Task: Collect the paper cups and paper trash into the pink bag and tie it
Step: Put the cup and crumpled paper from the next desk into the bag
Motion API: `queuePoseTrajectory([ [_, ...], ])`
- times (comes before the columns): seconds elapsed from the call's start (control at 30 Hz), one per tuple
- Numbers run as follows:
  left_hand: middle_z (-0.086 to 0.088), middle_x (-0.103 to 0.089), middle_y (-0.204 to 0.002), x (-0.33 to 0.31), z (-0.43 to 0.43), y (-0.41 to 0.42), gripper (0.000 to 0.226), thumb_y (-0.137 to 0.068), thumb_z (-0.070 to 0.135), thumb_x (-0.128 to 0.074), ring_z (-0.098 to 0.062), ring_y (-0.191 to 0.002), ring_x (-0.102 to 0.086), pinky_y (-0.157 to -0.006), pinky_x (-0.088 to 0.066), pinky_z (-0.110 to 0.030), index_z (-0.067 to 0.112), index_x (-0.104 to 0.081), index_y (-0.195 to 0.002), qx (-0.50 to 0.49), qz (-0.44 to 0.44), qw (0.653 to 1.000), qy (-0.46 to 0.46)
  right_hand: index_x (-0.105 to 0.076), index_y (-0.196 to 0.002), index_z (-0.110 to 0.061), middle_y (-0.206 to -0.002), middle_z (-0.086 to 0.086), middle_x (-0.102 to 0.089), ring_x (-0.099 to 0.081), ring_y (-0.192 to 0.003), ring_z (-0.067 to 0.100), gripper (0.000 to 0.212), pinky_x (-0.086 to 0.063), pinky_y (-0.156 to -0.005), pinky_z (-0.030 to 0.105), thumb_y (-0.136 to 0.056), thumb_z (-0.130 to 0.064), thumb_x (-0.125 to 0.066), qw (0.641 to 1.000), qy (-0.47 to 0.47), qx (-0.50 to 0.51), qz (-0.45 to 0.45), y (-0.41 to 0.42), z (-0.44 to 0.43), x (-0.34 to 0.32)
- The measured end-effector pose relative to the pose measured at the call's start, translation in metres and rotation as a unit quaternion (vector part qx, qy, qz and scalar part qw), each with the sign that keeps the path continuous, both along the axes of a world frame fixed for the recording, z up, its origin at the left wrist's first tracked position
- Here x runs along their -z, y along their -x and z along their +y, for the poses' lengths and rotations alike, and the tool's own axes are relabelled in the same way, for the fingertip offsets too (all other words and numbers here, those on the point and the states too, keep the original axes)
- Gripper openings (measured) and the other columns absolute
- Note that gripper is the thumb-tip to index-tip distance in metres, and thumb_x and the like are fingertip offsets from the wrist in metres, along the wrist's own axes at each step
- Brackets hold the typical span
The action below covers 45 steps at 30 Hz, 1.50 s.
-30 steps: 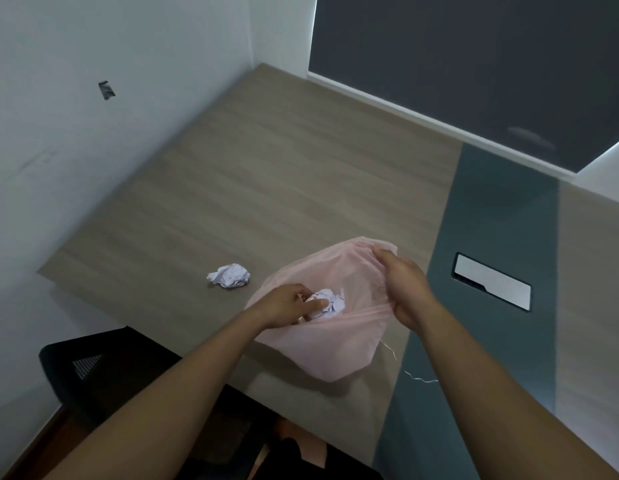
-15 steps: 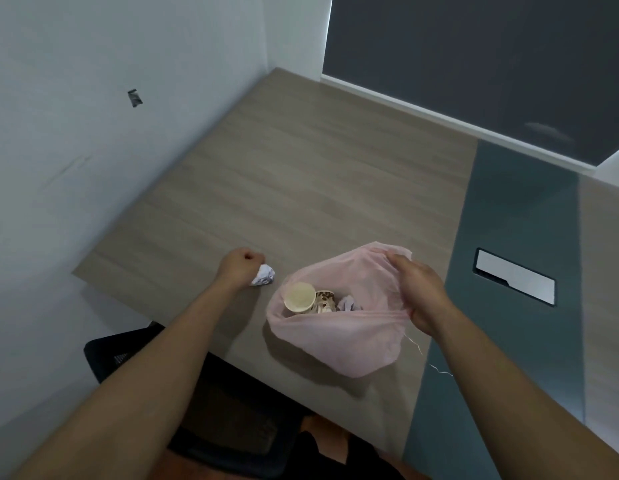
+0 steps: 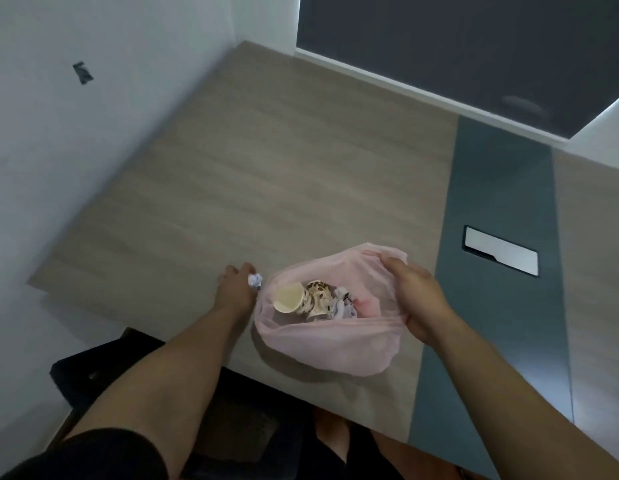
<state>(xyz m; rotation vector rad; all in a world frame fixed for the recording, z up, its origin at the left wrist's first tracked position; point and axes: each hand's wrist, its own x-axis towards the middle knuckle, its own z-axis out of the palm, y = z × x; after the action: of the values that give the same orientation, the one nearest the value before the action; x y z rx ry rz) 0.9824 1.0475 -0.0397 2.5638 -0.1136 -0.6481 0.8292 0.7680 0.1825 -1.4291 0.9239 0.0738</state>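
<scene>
The pink bag (image 3: 332, 344) lies open on the wooden table (image 3: 266, 188), near its front edge. Inside it I see a paper cup (image 3: 289, 298) on its side, a brown-patterned cup (image 3: 318, 296) beside it, and crumpled paper (image 3: 342, 304). My right hand (image 3: 413, 292) grips the bag's right rim and holds the mouth open. My left hand (image 3: 237, 284) is closed on a white crumpled paper ball (image 3: 255, 280), right at the bag's left rim.
A white wall runs along the table's left side. A teal strip (image 3: 498, 209) crosses the table on the right, with a white rectangular panel (image 3: 501, 250) set into it. A dark chair (image 3: 134, 368) stands below the table's front edge.
My left hand left the bag, reached left to the loose paper ball, closed on it, and has brought it to the bag's rim. The bag's mouth now gapes wider.
</scene>
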Motion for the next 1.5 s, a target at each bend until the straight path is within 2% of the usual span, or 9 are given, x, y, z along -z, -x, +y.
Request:
queuePoseTrajectory([
  [0.2,-0.007,-0.072,-0.103,-0.037,-0.017,0.001,0.026,-0.097,0.028,-0.079,-0.017,-0.078,-0.069,-0.056,-0.052,-0.02,0.019,-0.063,-0.116,-0.245,0.044,0.924,0.289,-0.087,-0.106,-0.022,-0.101,0.0,-0.086,-0.082,-0.098,0.025,0.026,-0.066,-0.091,0.046,-0.106,-0.034,-0.064,0.999,0.011,0.035,0.014,0.006,0.0,0.004],
  [0.43,-0.014,-0.077,-0.112,-0.105,-0.025,0.041,0.047,-0.092,0.045,-0.076,-0.025,-0.091,-0.071,-0.072,-0.053,-0.035,0.015,-0.069,-0.127,-0.251,0.203,0.8,0.506,-0.084,-0.11,-0.02,-0.099,0.005,-0.086,-0.083,-0.086,0.022,0.024,-0.062,-0.075,0.037,-0.107,-0.029,-0.062,1.0,0.005,0.025,-0.007,0.004,0.01,-0.03],
  [0.63,-0.003,-0.075,-0.096,-0.12,-0.063,0.098,0.022,-0.102,0.037,-0.072,-0.017,-0.074,-0.066,-0.053,-0.046,-0.024,0.019,-0.071,-0.113,-0.089,0.255,0.871,0.411,-0.089,-0.095,-0.023,-0.098,0.002,-0.086,-0.082,-0.083,0.018,0.03,-0.065,-0.069,0.031,-0.107,-0.022,-0.061,0.999,-0.01,0.023,-0.024,0.007,0.025,-0.04],
  [0.8,-0.005,-0.078,-0.099,-0.13,-0.094,0.108,0.046,-0.095,0.061,-0.071,-0.018,-0.089,-0.073,-0.089,-0.065,-0.051,0.016,-0.071,-0.104,-0.076,0.241,0.902,0.351,-0.087,-0.103,-0.022,-0.095,0.001,-0.086,-0.082,-0.08,0.016,0.027,-0.064,-0.071,0.031,-0.107,-0.025,-0.061,0.999,-0.006,0.01,-0.032,0.01,0.034,-0.046],
  [0.93,0.0,-0.067,-0.1,-0.148,-0.086,0.098,0.033,-0.106,0.048,-0.058,-0.019,-0.094,-0.068,-0.076,-0.066,-0.04,0.017,-0.071,-0.106,0.006,0.227,0.928,0.296,-0.086,-0.11,-0.019,-0.1,0.006,-0.086,-0.082,-0.082,0.019,0.026,-0.063,-0.074,0.034,-0.107,-0.028,-0.061,0.999,0.003,0.01,-0.03,0.012,0.034,-0.049],
  [1.1,-0.011,-0.073,-0.079,-0.132,-0.044,0.074,0.024,-0.098,0.024,-0.061,-0.029,-0.073,-0.072,-0.067,-0.062,-0.039,0.013,-0.076,-0.082,-0.072,0.13,0.971,0.188,-0.083,-0.103,-0.022,-0.085,0.001,-0.084,-0.08,-0.073,0.018,0.021,-0.062,-0.07,0.036,-0.106,-0.03,-0.064,0.999,0.009,0.019,-0.042,0.009,0.034,-0.058],
  [1.17,-0.015,-0.072,-0.085,-0.12,-0.031,0.07,0.023,-0.095,0.026,-0.064,-0.037,-0.091,-0.073,-0.08,-0.057,-0.04,0.012,-0.071,-0.079,-0.125,0.053,0.981,0.137,-0.084,-0.098,-0.023,-0.088,0.003,-0.085,-0.079,-0.076,0.02,0.022,-0.061,-0.073,0.038,-0.105,-0.031,-0.065,0.999,0.01,0.02,-0.044,0.005,0.034,-0.06],
  [1.33,-0.026,-0.049,-0.152,-0.092,-0.022,0.067,0.085,-0.087,0.052,-0.074,-0.042,-0.139,-0.053,-0.111,-0.047,-0.043,0.002,-0.045,-0.149,-0.25,0.161,0.95,0.091,-0.082,-0.096,-0.022,-0.092,0.002,-0.082,-0.078,-0.081,0.018,0.022,-0.06,-0.072,0.033,-0.106,-0.033,-0.066,0.998,0.016,0.011,-0.058,-0.007,0.036,-0.07],
  [1.5,-0.024,-0.076,-0.096,-0.089,-0.011,0.049,0.05,-0.093,0.038,-0.072,-0.036,-0.078,-0.075,-0.08,-0.064,-0.06,-0.006,-0.073,-0.117,-0.238,0.238,0.914,0.224,-0.084,-0.103,-0.02,-0.107,0.008,-0.084,-0.08,-0.099,0.027,0.022,-0.062,-0.083,0.039,-0.103,-0.036,-0.069,0.997,0.012,0.03,-0.073,-0.023,0.029,-0.086],
])
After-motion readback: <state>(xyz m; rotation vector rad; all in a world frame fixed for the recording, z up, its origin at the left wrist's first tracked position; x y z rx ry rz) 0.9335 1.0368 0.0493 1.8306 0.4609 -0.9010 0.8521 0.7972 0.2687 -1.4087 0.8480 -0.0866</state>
